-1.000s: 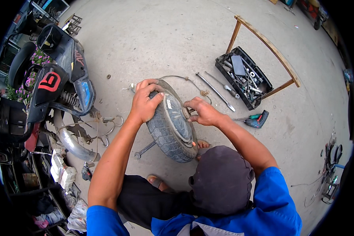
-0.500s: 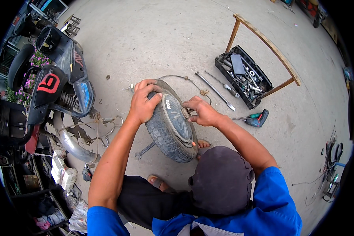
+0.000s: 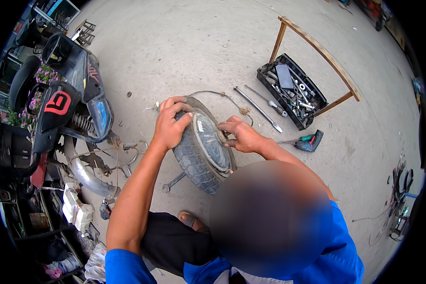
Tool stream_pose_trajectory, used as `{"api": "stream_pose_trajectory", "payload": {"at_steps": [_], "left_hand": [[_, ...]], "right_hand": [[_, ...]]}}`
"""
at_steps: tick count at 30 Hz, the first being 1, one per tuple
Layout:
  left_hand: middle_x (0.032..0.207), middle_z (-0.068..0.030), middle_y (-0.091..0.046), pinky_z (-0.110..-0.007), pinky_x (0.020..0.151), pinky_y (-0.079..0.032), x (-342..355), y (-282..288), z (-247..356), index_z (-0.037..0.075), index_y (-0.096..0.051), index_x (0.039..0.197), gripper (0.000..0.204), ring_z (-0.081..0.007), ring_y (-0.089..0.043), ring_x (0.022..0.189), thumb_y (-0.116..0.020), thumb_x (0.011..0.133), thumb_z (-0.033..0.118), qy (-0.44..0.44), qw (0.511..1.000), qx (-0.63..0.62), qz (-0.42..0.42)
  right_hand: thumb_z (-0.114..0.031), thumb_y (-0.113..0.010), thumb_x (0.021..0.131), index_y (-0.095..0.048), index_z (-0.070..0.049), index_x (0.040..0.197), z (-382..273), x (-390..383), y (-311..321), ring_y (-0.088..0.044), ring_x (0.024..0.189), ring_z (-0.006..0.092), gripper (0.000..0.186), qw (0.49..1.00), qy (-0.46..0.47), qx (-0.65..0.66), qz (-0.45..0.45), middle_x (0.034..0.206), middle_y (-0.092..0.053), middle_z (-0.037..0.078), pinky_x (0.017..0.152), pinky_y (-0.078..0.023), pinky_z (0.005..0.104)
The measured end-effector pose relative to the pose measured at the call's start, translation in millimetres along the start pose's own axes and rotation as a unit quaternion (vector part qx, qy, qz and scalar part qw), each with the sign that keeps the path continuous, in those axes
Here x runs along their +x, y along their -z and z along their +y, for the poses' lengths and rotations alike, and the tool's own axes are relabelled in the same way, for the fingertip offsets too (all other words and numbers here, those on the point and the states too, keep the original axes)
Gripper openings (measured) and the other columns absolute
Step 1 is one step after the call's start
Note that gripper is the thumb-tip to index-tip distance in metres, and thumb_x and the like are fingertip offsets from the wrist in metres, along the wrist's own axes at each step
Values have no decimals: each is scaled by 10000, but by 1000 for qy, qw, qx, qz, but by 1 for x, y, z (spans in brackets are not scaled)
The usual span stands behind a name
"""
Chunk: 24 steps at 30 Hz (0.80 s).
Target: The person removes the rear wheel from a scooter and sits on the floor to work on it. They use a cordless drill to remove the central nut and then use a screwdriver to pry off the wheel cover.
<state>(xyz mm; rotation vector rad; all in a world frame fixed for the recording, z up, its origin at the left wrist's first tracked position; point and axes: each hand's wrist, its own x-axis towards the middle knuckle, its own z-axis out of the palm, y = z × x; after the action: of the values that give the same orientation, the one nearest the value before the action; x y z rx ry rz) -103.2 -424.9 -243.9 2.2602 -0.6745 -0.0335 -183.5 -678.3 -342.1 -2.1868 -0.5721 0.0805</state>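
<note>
A small scooter wheel (image 3: 201,154) with a black tyre and a grey hub stands upright on the concrete ground in front of me. My left hand (image 3: 170,124) grips the top of the tyre, fingers curled over the tread. My right hand (image 3: 241,136) is on the right side of the wheel, with its fingers curled in at the rim's edge. What the fingertips hold there is hidden. A thin cable (image 3: 222,97) runs from the wheel's far side across the ground.
A partly stripped scooter (image 3: 66,111) stands at the left, with loose parts and rags below it. A spanner (image 3: 174,181) lies by the wheel. Two long bars (image 3: 259,110), a green and red tool (image 3: 310,141), an open black toolbox (image 3: 292,91) and a wooden frame (image 3: 317,47) are at the right.
</note>
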Motion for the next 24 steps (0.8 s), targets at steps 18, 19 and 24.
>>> {"api": "stream_pose_trajectory", "payload": {"at_steps": [18,19,24], "left_hand": [[1264,-142,-596,-414,1078,-354,5,0,2,44,-720,995,304,-324,-485,1227,-647,834,291,-1,1000,-4,2],[1257,-145,-598,-414,1073,-358,5,0,1,42,-722,978,285,-333,-484,1224,-660,833,280,-1,1000,-12,5],[1256,-141,-599,-413,1071,-361,3,4,-4,43,-723,974,265,-332,-480,1221,-671,832,260,0,1000,-27,1]], "right_hand": [[-127,-848,713,-617,-9,1279,-5,-2,7,-574,1104,335,623,1000,-19,-3,1,1122,-693,139,971,-462,437],[-131,-849,712,-618,-11,1278,-5,-2,8,-574,1103,336,622,1000,-20,0,4,1122,-693,138,973,-460,439],[-146,-851,714,-626,-24,1268,-5,0,3,-574,1105,337,610,1000,-19,2,6,1124,-696,130,975,-458,437]]}}
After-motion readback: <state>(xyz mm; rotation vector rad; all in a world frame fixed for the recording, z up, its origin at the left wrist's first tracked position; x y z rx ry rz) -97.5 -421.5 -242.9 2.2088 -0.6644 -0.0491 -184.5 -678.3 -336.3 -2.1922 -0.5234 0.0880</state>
